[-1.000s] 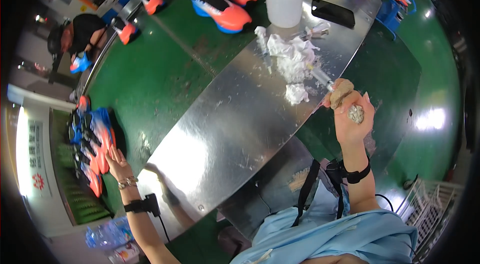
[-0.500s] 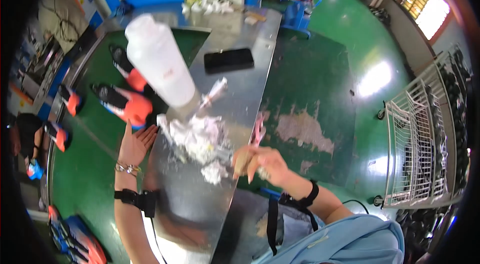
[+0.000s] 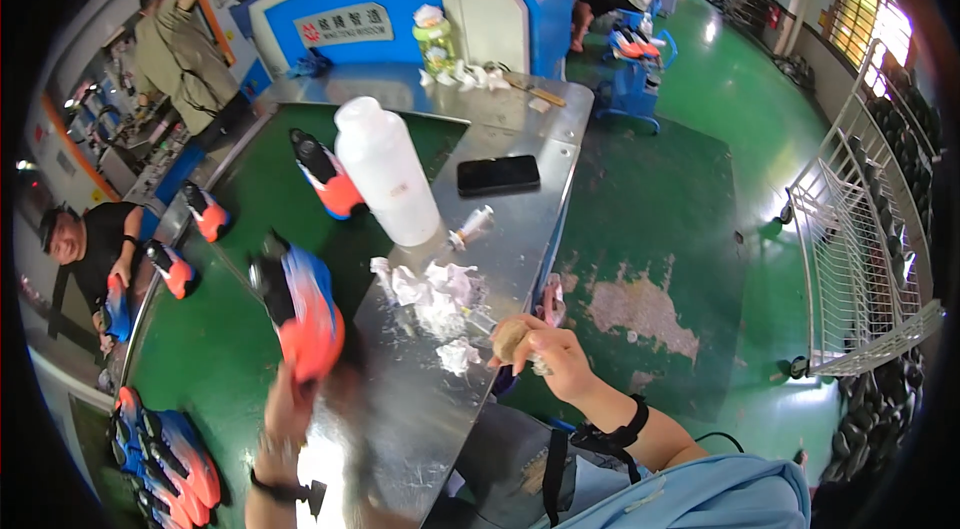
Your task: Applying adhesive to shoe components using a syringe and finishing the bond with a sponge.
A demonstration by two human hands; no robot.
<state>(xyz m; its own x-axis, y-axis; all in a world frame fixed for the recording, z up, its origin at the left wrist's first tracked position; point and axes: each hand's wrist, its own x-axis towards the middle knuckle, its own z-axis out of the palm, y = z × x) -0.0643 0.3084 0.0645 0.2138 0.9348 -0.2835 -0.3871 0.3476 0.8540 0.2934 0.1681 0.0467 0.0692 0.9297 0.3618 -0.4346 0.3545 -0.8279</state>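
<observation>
My left hand (image 3: 288,409), smeared a little by motion, grips the coral end of a blue and coral shoe (image 3: 308,314) with a black insert in its opening. The shoe is tilted up over the edge between the green belt and the metal table. My right hand (image 3: 560,361) is closed around a tan, rounded lump (image 3: 511,337), perhaps a sponge or crumpled cloth, near the table's right edge. Between my hands lie crumpled white tissues (image 3: 430,297) and a small white tube (image 3: 472,227). Behind them stands a large white plastic bottle (image 3: 390,174).
More shoes (image 3: 328,174) ride on the green belt (image 3: 215,329), with several bunched at the lower left. A black phone (image 3: 498,175) lies on the metal table (image 3: 520,134). A co-worker (image 3: 100,259) at the left holds a shoe. A wire cart (image 3: 860,259) stands right.
My open left hand has closed on the shoe and lifted its near end. The view has tilted up, showing more of the machine and co-workers. My right hand still holds the tan lump.
</observation>
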